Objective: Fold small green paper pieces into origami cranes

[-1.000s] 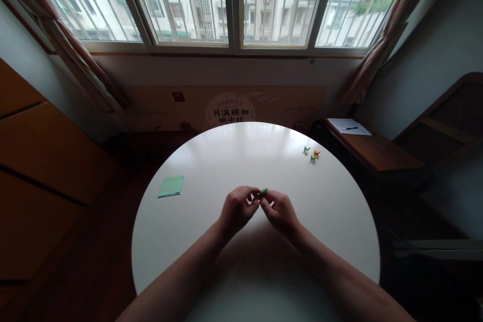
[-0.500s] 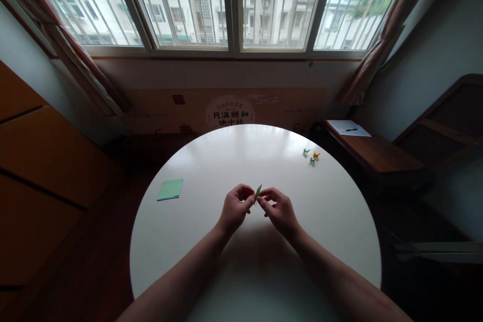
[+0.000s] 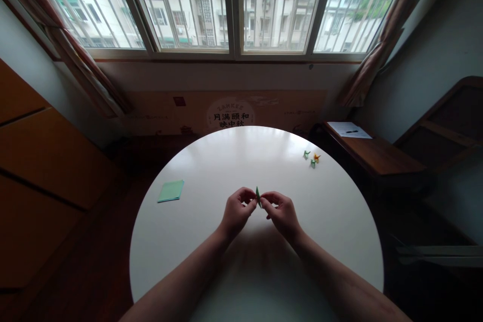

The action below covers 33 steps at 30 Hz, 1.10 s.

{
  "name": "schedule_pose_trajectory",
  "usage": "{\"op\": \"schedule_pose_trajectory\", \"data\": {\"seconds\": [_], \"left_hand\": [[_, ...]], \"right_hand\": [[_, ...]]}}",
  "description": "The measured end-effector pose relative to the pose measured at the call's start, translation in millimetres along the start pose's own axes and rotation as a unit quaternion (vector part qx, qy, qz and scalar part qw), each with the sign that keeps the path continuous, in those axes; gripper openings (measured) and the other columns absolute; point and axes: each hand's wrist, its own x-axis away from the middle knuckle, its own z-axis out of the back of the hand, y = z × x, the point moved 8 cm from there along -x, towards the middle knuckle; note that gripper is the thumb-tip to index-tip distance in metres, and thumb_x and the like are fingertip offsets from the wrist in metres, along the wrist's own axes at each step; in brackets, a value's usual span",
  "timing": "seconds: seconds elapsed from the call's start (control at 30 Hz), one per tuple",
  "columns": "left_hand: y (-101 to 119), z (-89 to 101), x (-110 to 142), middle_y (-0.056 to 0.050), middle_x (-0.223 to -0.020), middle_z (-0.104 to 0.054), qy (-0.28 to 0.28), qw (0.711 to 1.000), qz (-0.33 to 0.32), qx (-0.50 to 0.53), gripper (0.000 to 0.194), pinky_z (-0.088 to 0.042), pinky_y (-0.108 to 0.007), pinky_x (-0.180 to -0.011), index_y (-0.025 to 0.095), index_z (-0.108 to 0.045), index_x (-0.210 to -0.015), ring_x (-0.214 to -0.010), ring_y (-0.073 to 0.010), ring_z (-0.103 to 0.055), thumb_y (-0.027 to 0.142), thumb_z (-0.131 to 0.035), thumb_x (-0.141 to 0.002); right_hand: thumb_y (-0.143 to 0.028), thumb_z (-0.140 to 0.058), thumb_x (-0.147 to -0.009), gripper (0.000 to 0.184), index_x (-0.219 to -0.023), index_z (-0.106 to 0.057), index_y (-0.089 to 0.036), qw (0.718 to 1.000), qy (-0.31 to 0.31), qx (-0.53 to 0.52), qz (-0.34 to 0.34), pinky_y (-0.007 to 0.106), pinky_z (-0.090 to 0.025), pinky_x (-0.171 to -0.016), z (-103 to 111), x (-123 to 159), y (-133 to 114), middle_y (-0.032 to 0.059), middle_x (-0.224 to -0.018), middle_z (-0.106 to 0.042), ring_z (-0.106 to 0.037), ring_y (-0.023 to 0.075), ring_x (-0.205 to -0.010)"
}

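Between my two hands, above the middle of the white round table (image 3: 211, 161), a small folded piece of green paper (image 3: 258, 195) stands nearly edge-on. My left hand (image 3: 237, 207) pinches it from the left with thumb and fingers. From the right, my right hand (image 3: 279, 210) pinches the same paper, its fingertips almost meeting those of the left. The fingers cover part of the paper, so its full folded shape is hidden.
A stack of green square paper (image 3: 171, 191) lies at the table's left. Small folded paper figures, two green (image 3: 313, 163) and one orange (image 3: 316, 157), stand at the far right. Beyond the table's right edge, a wooden bench (image 3: 381, 153) holds a white sheet (image 3: 349, 130) and a pen (image 3: 352, 132).
The green paper has turned from leaning right to nearly upright, tipped slightly left. Both hands still pinch it and have drawn a little closer together.
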Motion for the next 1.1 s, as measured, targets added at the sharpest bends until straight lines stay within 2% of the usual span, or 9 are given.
{"op": "schedule_pose_trajectory", "data": {"seconds": [0.2,0.47,0.7,0.83,1.1], "left_hand": [[-6,-2.0,-1,-0.002,-0.074,-0.064,-0.012,0.998,0.029,0.046,0.015,-0.046,-0.019,-0.043,0.015,-0.062,-0.080,-0.065,-0.0139,-0.059,0.027,-0.070,-0.076],[-8,-5.8,-2,-0.003,-0.073,-0.064,-0.037,0.995,0.037,0.084,0.024,-0.047,-0.021,-0.045,0.014,-0.064,-0.081,-0.065,-0.0139,-0.058,0.034,-0.075,-0.076],[-7,-4.7,-2,-0.006,-0.074,-0.066,-0.041,0.997,0.031,0.063,0.020,-0.048,-0.022,-0.047,0.011,-0.067,-0.083,-0.064,-0.0143,-0.058,0.031,-0.071,-0.078],[-3,-2.0,-1,-0.003,-0.072,-0.063,-0.026,0.999,0.015,0.043,0.014,-0.048,-0.023,-0.047,0.014,-0.063,-0.081,-0.063,-0.0142,-0.057,0.026,-0.070,-0.077],[5,2.5,1,-0.001,-0.075,-0.062,0.007,0.999,-0.037,-0.018,0.012,-0.045,-0.021,-0.051,0.017,-0.058,-0.080,-0.066,-0.0126,-0.057,0.020,-0.069,-0.077]], "right_hand": [[-0.037,-0.067,-0.084,0.024,-0.090,-0.074,-0.015,1.000,0.008,-0.003,0.000,0.024,-0.053,-0.042,1,0,-2,0.0092,-0.082,-0.073,-0.066,0.0214,-0.072],[-0.035,-0.068,-0.084,0.021,-0.089,-0.074,-0.017,0.999,0.027,0.005,0.020,0.024,-0.052,-0.045,3,2,-5,0.0087,-0.085,-0.072,-0.065,0.0195,-0.071],[-0.038,-0.068,-0.084,0.023,-0.089,-0.074,-0.017,1.000,0.015,0.002,0.019,0.024,-0.051,-0.043,2,2,-6,0.0087,-0.083,-0.071,-0.064,0.0198,-0.070],[-0.040,-0.073,-0.080,0.025,-0.088,-0.074,-0.017,1.000,0.007,0.004,0.011,0.025,-0.053,-0.046,1,2,-4,0.0085,-0.082,-0.071,-0.065,0.0210,-0.073],[-0.044,-0.071,-0.083,0.029,-0.088,-0.073,-0.015,1.000,0.000,-0.011,-0.008,0.025,-0.052,-0.044,0,2,-1,0.0085,-0.081,-0.071,-0.064,0.0186,-0.064]]}}
